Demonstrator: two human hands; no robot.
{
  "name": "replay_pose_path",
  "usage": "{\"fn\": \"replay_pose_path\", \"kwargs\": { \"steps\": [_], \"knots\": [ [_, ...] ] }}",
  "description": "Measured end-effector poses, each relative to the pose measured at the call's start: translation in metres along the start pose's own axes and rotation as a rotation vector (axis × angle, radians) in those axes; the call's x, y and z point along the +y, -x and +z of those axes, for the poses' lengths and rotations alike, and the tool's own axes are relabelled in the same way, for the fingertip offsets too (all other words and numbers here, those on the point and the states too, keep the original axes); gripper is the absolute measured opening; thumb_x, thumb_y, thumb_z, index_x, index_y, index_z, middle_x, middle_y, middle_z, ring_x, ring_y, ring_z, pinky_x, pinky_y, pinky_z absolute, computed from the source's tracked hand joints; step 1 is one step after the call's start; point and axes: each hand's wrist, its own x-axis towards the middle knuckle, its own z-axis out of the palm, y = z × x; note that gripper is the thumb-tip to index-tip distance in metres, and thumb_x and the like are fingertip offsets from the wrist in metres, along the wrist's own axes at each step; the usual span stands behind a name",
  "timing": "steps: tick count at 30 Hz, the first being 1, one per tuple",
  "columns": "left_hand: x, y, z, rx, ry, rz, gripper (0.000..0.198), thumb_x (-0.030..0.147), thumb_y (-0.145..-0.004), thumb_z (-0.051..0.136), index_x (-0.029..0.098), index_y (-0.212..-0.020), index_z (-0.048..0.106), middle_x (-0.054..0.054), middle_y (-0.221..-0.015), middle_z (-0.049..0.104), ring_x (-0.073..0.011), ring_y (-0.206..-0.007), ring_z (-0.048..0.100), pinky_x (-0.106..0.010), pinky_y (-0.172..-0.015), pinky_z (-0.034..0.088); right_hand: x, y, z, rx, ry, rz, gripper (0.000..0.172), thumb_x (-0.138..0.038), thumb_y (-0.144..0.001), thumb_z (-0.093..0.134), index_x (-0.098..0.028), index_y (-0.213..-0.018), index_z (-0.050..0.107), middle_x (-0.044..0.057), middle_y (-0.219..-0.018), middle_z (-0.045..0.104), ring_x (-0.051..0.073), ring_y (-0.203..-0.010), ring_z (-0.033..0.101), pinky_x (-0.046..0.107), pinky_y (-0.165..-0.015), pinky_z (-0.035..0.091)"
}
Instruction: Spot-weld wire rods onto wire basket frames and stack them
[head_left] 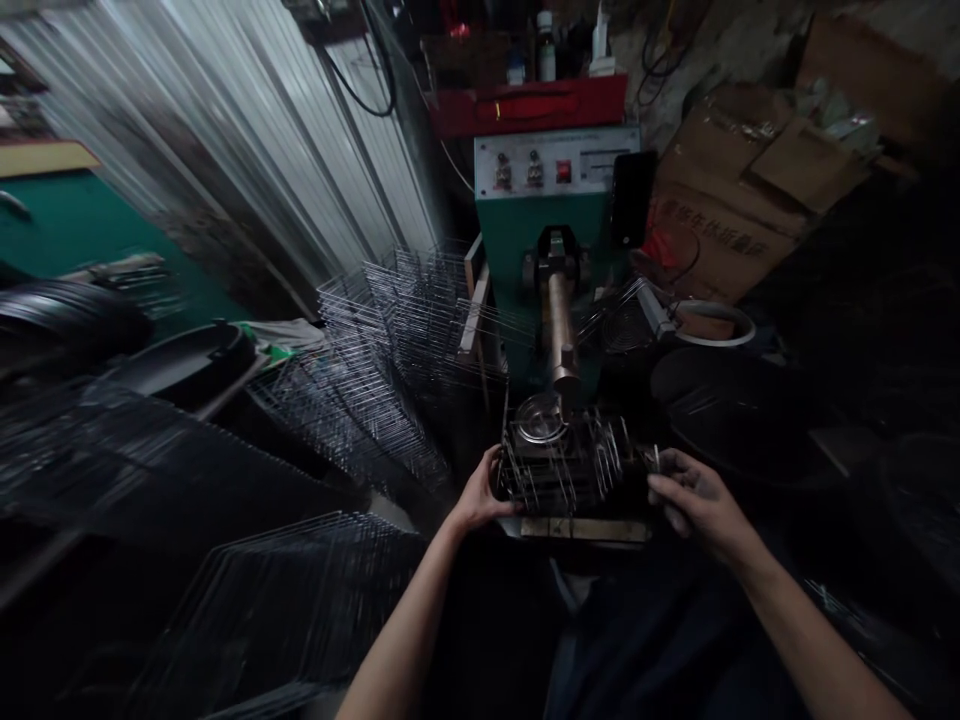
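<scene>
A small wire rack (562, 470) lies under the copper-coloured arm (561, 320) of a green machine (510, 260). My left hand (480, 497) grips the rack's left end, thumb along its near side and fingers partly hidden behind the wires. To the right of the rack, my right hand (686, 492) pinches a small light metal piece (656, 458) between thumb and fingers. A round shiny dish (541, 418) sits at the rack's back left, beside the arm's tip. Along the near edge runs a flat strip (585, 529).
Stacked wire grids (375, 360) stand left of the machine, with more wire panels (300, 600) at the lower left. A phone (632, 200) hangs on the machine's right side. Cardboard boxes (720, 210) and a round pan (716, 322) are at the right.
</scene>
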Motion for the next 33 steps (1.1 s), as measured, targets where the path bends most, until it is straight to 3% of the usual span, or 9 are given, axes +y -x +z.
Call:
{"fn": "replay_pose_path", "kwargs": {
  "steps": [2,5,7,9,12,15,20,27,33],
  "knots": [
    [0.019,0.018,0.003,-0.025,-0.178,0.036,0.107,0.031,-0.054,0.087,0.027,-0.146,0.033,-0.011,-0.144,0.051,-0.0319,-0.134,0.050,-0.047,-0.114,0.040,-0.006,0.012,-0.003,-0.089,-0.028,0.026,0.036,-0.048,-0.082,0.076,-0.018,-0.096,0.062,0.000,-0.068,0.066,0.009,-0.039,0.053,0.019,-0.037,0.038],
    [0.052,0.026,0.018,-0.053,-0.438,-0.016,0.117,0.036,-0.051,0.088,0.030,-0.150,0.027,-0.008,-0.138,0.057,-0.0320,-0.125,0.058,-0.047,-0.108,0.046,-0.017,0.017,0.005,-0.348,0.040,-0.009,0.037,-0.049,-0.087,0.070,-0.018,-0.107,0.068,0.007,-0.089,0.073,0.019,-0.070,0.070,0.030,-0.064,0.055],
    [0.071,0.019,0.032,-0.082,-0.592,-0.030,0.122,0.038,-0.047,0.089,0.028,-0.150,0.024,-0.009,-0.133,0.059,-0.0340,-0.120,0.060,-0.051,-0.110,0.044,-0.018,0.013,0.018,-0.488,0.234,-0.092,0.033,-0.046,-0.091,0.066,-0.019,-0.109,0.071,0.007,-0.099,0.073,0.023,-0.087,0.071,0.034,-0.079,0.054],
    [0.087,0.012,0.045,-0.106,-0.714,0.013,0.121,0.038,-0.046,0.088,0.023,-0.149,0.026,-0.012,-0.130,0.061,-0.0358,-0.122,0.059,-0.054,-0.116,0.036,-0.009,0.004,0.032,-0.533,0.469,-0.192,0.024,-0.040,-0.095,0.061,-0.021,-0.102,0.073,0.004,-0.093,0.073,0.020,-0.086,0.069,0.031,-0.079,0.051],
    [0.104,0.007,0.056,-0.106,-0.794,0.083,0.116,0.041,-0.047,0.087,0.020,-0.145,0.029,-0.013,-0.127,0.061,-0.0357,-0.123,0.057,-0.053,-0.118,0.031,0.019,-0.011,0.045,-0.504,0.739,-0.342,0.019,-0.030,-0.098,0.058,-0.020,-0.093,0.072,0.003,-0.086,0.072,0.019,-0.082,0.065,0.030,-0.077,0.048],
    [0.115,0.006,0.057,-0.058,-0.796,0.106,0.112,0.046,-0.048,0.086,0.020,-0.143,0.031,-0.014,-0.131,0.059,-0.0349,-0.127,0.055,-0.052,-0.119,0.031,0.045,-0.023,0.050,-0.431,0.986,-0.503,0.014,-0.023,-0.096,0.059,-0.017,-0.101,0.071,0.007,-0.094,0.073,0.024,-0.093,0.062,0.035,-0.084,0.047],
    [0.125,0.001,0.051,0.021,-0.727,0.081,0.110,0.043,-0.050,0.086,0.022,-0.142,0.029,-0.013,-0.136,0.057,-0.0354,-0.131,0.052,-0.050,-0.119,0.031,0.049,-0.022,0.051,-0.313,1.300,-0.751,0.035,-0.012,-0.095,0.054,-0.015,-0.128,0.064,0.013,-0.116,0.073,0.030,-0.106,0.059,0.043,-0.086,0.046],
    [0.134,-0.004,0.050,0.076,-0.665,0.133,0.108,0.039,-0.048,0.086,0.026,-0.140,0.030,-0.010,-0.134,0.057,-0.0354,-0.131,0.053,-0.051,-0.122,0.029,0.030,-0.013,0.044,-0.217,1.303,-0.894,0.037,-0.010,-0.095,0.051,-0.017,-0.129,0.065,0.010,-0.119,0.073,0.027,-0.103,0.062,0.042,-0.087,0.045],
    [0.136,-0.013,0.047,0.126,-0.659,0.159,0.100,0.040,-0.050,0.085,0.024,-0.136,0.036,-0.008,-0.128,0.060,-0.0331,-0.124,0.057,-0.050,-0.121,0.030,0.031,-0.027,0.042,-0.168,1.290,-0.923,0.036,-0.011,-0.097,0.050,-0.019,-0.128,0.066,0.008,-0.119,0.074,0.026,-0.104,0.062,0.040,-0.087,0.042]
  ]
}}
